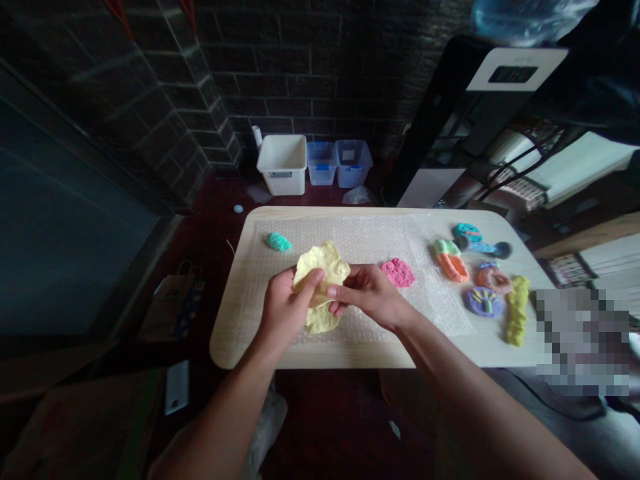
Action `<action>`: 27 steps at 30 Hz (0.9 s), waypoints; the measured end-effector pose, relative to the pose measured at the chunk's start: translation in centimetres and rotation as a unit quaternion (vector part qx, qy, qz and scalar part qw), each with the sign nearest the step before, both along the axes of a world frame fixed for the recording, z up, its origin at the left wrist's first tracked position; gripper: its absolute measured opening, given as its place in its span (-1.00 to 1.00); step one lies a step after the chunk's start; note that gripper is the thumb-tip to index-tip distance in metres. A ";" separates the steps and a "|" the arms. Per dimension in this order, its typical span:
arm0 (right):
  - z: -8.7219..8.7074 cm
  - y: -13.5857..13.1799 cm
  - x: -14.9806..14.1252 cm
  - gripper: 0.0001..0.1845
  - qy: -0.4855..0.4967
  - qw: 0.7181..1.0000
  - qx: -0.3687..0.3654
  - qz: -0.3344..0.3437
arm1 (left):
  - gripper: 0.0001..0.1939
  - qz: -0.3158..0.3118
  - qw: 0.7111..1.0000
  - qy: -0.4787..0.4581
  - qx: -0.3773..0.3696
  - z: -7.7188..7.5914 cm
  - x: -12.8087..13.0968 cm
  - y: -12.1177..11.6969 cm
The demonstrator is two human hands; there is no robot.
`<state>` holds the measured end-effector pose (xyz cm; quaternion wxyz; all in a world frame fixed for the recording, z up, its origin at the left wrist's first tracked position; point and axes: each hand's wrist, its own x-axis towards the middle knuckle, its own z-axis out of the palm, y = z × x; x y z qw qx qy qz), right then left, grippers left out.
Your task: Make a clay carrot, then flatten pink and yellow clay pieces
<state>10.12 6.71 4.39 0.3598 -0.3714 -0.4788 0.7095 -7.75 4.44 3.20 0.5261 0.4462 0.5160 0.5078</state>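
A thin, uneven sheet of pale yellow modelling clay (323, 261) is held up above the table between both hands. My left hand (287, 297) grips its left side, thumb lying across the front and fingers behind. From the right, my right hand (373, 293) pinches it with thumb and bent fingers. The lower part of the sheet hangs below the thumbs. Right of my right hand lies a bumpy pink clay lump (398, 273). A small turquoise clay piece (279, 241) rests beyond my left hand. Both clay pieces sit on bubble wrap (360, 233).
On the table's (235, 347) right side stand several shaped clay pieces, among them an orange and green one (453, 265), a purple disc (484, 302) and a yellow strip (517, 310). Behind the table, a white bin (283, 163) and clear boxes (353, 163) stand by the brick wall.
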 end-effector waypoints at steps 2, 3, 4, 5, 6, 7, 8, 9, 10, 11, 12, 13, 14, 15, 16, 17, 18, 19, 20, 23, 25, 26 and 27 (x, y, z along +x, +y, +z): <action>-0.1 -0.1 -0.1 -0.53 0.006 1.000 -0.003 0.007 | -0.64 0.000 1.000 0.006 0.010 0.2 0.1 0.0; -0.2 -0.2 -0.2 -0.53 0.008 1.000 -0.003 0.004 | -0.64 -0.002 1.000 0.005 0.013 0.4 0.2 -0.1; -0.2 -0.2 -0.2 -0.53 0.009 1.000 -0.003 -0.001 | -0.63 -0.003 1.000 0.005 0.015 0.6 0.3 -0.1; -0.2 -0.3 -0.2 -0.54 0.010 1.000 -0.005 -0.006 | -0.63 -0.003 1.000 0.009 0.018 0.8 0.4 -0.1; -0.2 -0.3 -0.2 -0.54 0.011 1.000 -0.006 -0.010 | -0.61 0.000 1.000 0.016 0.021 0.9 0.5 -0.2; -0.2 -0.4 -0.2 -0.54 0.011 1.000 -0.007 -0.011 | -0.60 0.003 0.999 0.026 0.021 0.9 0.5 -0.2; -0.1 -0.4 -0.2 -0.53 0.010 1.000 -0.010 -0.009 | -0.58 0.007 0.999 0.037 0.021 1.0 0.5 -0.2; -0.1 -0.4 -0.2 -0.53 0.010 1.000 -0.012 -0.002 | -0.56 0.011 0.999 0.048 0.019 1.0 0.5 -0.2; 0.0 -0.4 -0.3 -0.53 0.011 1.000 -0.012 0.004 | -0.55 0.016 0.998 0.060 0.017 1.0 0.4 -0.2; 0.1 -0.4 -0.3 -0.53 0.014 1.000 -0.011 0.010 | -0.55 0.020 0.997 0.071 0.016 0.9 0.4 -0.2; 0.1 -0.3 -0.3 -0.53 0.019 1.000 -0.009 0.015 | -0.56 0.024 0.996 0.083 0.016 0.9 0.3 -0.2; 0.2 -0.3 -0.4 -0.53 0.024 1.000 -0.005 0.016 | -0.57 0.029 0.995 0.097 0.020 0.9 0.2 -0.2; 0.2 -0.3 -0.4 -0.53 0.027 1.000 0.001 0.013 | -0.58 0.033 0.993 0.114 0.028 1.0 0.2 -0.2; 0.2 -0.2 -0.4 -0.54 0.028 1.000 0.009 0.007 | -0.59 0.035 0.990 0.132 0.039 1.0 0.1 -0.2; 0.1 -0.2 -0.4 -0.55 0.024 1.000 0.017 -0.001 | -0.60 0.036 0.987 0.146 0.049 1.0 0.1 -0.2; 0.1 -0.2 -0.4 -0.56 0.019 0.999 0.025 -0.008 | -0.61 0.036 0.986 0.155 0.057 1.0 0.1 -0.2; 0.1 -0.2 -0.4 -0.57 0.014 0.999 0.031 -0.015 | -0.62 0.036 0.985 0.158 0.060 1.0 0.1 -0.3; 0.0 -0.2 -0.4 -0.57 0.010 0.999 0.034 -0.018 | -0.62 0.035 0.986 0.154 0.059 1.0 0.1 -0.3; 0.0 -0.2 -0.4 -0.56 0.008 0.999 0.034 -0.018 | -0.63 0.035 0.987 0.146 0.054 1.0 0.1 -0.3; 0.0 -0.2 -0.4 -0.54 0.011 0.999 0.029 -0.014 | -0.64 0.035 0.990 0.131 0.043 1.0 0.2 -0.3; 0.1 -0.2 -0.4 -0.54 0.017 1.000 0.019 -0.007 | -0.64 0.040 0.989 0.134 0.045 1.1 0.2 -0.3; 0.1 -0.2 -0.4 -0.54 0.020 1.000 0.013 -0.005 | -0.63 0.043 0.988 0.138 0.047 1.1 0.2 -0.3; 0.1 -0.2 -0.4 -0.54 0.021 1.000 0.008 -0.007 | -0.63 0.046 0.988 0.142 0.048 1.2 0.1 -0.3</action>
